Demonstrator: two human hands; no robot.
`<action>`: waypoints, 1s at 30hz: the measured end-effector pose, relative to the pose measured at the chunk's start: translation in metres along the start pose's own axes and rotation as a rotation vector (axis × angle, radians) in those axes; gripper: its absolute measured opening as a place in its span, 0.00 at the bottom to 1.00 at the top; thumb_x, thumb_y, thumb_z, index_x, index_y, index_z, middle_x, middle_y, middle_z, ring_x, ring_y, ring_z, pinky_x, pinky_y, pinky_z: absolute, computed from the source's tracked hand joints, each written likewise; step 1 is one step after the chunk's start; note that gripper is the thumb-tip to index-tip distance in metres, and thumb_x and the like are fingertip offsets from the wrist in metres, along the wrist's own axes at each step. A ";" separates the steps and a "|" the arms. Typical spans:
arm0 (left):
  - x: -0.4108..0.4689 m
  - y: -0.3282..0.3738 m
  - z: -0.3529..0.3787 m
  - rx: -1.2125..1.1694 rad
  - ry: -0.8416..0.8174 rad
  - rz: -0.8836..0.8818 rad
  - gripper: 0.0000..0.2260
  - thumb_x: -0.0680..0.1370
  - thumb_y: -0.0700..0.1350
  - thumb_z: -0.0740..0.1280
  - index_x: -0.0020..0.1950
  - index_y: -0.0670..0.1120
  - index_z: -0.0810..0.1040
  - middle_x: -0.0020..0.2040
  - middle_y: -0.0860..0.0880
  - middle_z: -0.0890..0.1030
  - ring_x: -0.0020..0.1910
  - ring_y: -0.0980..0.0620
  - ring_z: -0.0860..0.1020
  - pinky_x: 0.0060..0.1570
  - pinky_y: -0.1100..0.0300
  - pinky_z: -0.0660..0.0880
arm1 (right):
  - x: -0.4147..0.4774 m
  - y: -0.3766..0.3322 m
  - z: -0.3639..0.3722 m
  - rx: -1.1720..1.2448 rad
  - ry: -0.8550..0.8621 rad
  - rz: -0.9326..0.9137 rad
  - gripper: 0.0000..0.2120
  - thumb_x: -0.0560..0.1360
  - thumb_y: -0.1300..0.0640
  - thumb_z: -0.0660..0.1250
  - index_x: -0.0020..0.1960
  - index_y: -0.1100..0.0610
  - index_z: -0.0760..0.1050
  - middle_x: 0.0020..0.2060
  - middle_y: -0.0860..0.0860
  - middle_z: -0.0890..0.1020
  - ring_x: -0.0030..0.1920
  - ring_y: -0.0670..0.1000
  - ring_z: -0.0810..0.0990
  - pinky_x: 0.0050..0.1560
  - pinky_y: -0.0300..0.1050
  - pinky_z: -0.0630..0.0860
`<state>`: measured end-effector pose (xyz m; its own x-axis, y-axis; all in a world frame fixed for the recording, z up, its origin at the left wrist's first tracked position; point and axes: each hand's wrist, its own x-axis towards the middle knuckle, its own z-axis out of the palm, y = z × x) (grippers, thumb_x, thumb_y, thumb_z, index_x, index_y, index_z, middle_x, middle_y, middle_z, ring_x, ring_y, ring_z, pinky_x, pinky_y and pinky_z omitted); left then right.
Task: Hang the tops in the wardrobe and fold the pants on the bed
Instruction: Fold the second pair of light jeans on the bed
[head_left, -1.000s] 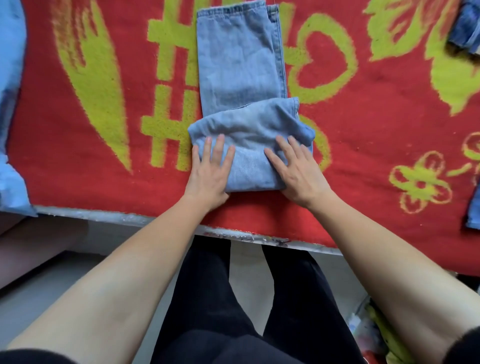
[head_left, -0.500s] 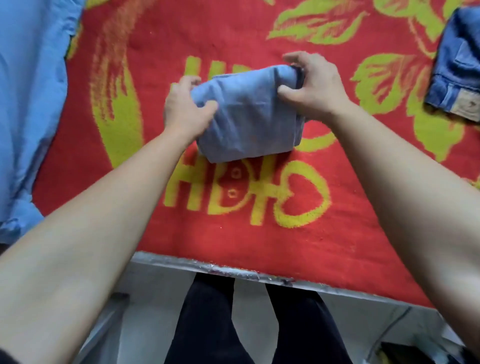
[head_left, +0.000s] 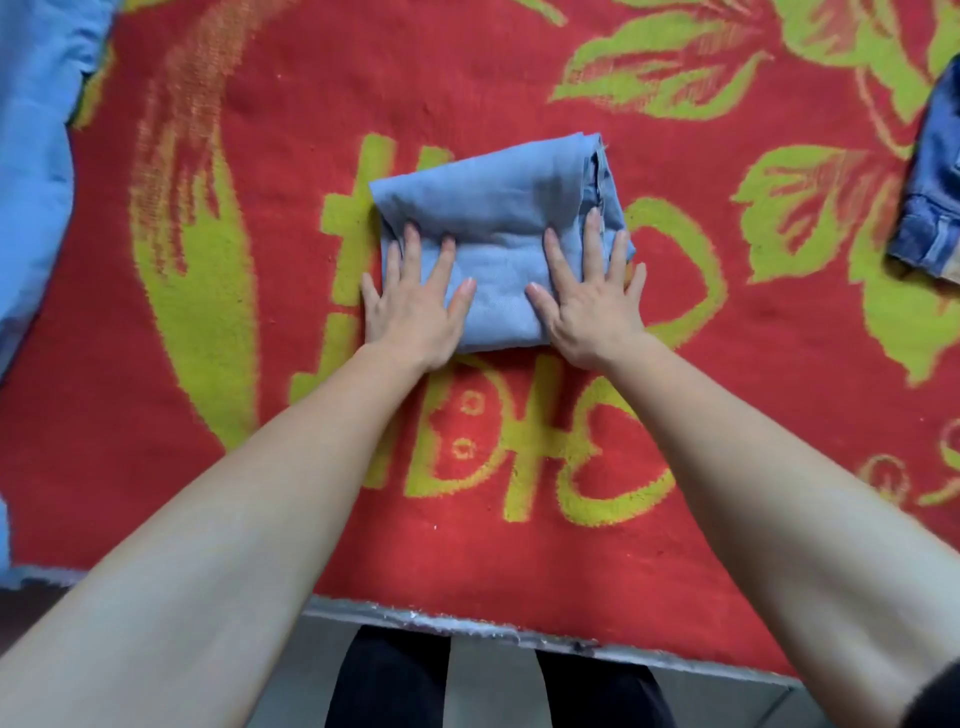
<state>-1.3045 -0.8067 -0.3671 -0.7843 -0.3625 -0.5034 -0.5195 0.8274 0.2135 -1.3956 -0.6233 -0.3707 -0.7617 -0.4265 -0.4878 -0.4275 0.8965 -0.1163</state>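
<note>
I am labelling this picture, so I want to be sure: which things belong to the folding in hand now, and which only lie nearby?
In the job: folded pale blue pants; left hand and right hand, both pressing flat on them; red blanket beneath.
Lying about: light blue garment at the left edge; dark denim garment at the right edge.

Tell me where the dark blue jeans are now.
In the head view, the dark blue jeans lie at the far right edge on the red blanket, right of the folded light pants.
</note>
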 end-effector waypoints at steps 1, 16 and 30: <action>0.007 -0.003 0.008 0.005 0.014 0.004 0.28 0.82 0.64 0.46 0.80 0.58 0.47 0.81 0.48 0.40 0.80 0.46 0.43 0.74 0.36 0.48 | 0.005 0.002 0.011 -0.015 0.015 0.000 0.32 0.80 0.34 0.44 0.80 0.43 0.40 0.79 0.56 0.35 0.77 0.68 0.38 0.72 0.73 0.48; -0.013 0.011 0.023 0.434 0.239 0.430 0.48 0.69 0.51 0.71 0.81 0.47 0.45 0.80 0.38 0.45 0.78 0.34 0.44 0.71 0.29 0.47 | -0.029 -0.007 0.016 -0.259 0.280 -0.315 0.38 0.74 0.58 0.59 0.81 0.58 0.48 0.79 0.63 0.49 0.78 0.68 0.48 0.76 0.68 0.48; -0.110 0.007 -0.018 0.197 -0.073 0.210 0.34 0.77 0.41 0.63 0.79 0.58 0.54 0.80 0.50 0.53 0.79 0.41 0.50 0.70 0.31 0.54 | -0.105 -0.048 -0.031 -0.110 -0.085 -0.225 0.29 0.78 0.62 0.61 0.77 0.51 0.59 0.69 0.52 0.68 0.70 0.60 0.66 0.54 0.58 0.77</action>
<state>-1.2277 -0.7684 -0.2952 -0.8373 -0.1486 -0.5262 -0.2671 0.9509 0.1565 -1.3103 -0.6253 -0.2874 -0.5997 -0.5977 -0.5321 -0.6352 0.7600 -0.1378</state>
